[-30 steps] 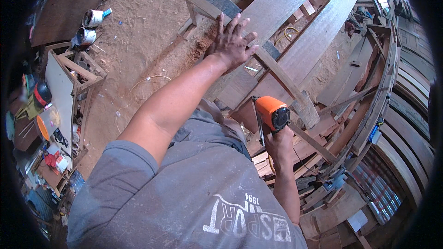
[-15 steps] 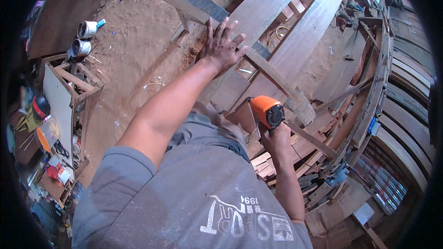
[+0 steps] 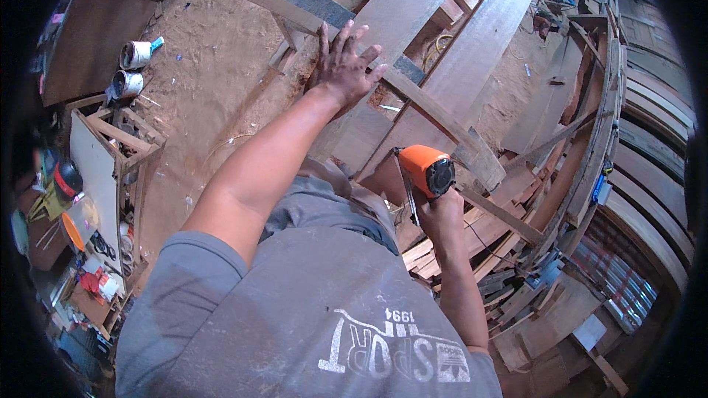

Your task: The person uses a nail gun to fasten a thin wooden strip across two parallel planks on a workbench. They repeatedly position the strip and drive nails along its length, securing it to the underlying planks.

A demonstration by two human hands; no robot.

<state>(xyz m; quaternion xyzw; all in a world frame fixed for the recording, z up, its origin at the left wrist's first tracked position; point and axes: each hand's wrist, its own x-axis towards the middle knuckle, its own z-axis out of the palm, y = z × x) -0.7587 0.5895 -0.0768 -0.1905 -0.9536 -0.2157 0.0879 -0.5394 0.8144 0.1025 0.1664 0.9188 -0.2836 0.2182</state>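
Brown sandy floor [image 3: 214,51] is extending across the upper left; a wooden frame [image 3: 120,133] is standing at left; a white panel [image 3: 94,169] is adjoining it; long boards [image 3: 641,239] are lining the right side; corrugated metal sheeting [image 3: 612,273] at lower right is catching bluish light

Woodworking workshop, sandy dirt floor [image 3: 214,66]. Signs: long planks [image 3: 417,4] laid out, boards [image 3: 653,169] along right edge, loose timber strips [image 3: 420,254], orange nail gun [image 3: 422,163], smeared pots [image 3: 136,55] left.

Planks [image 3: 417,4] lie flat — orange nail gun [image 3: 423,165] nearby.
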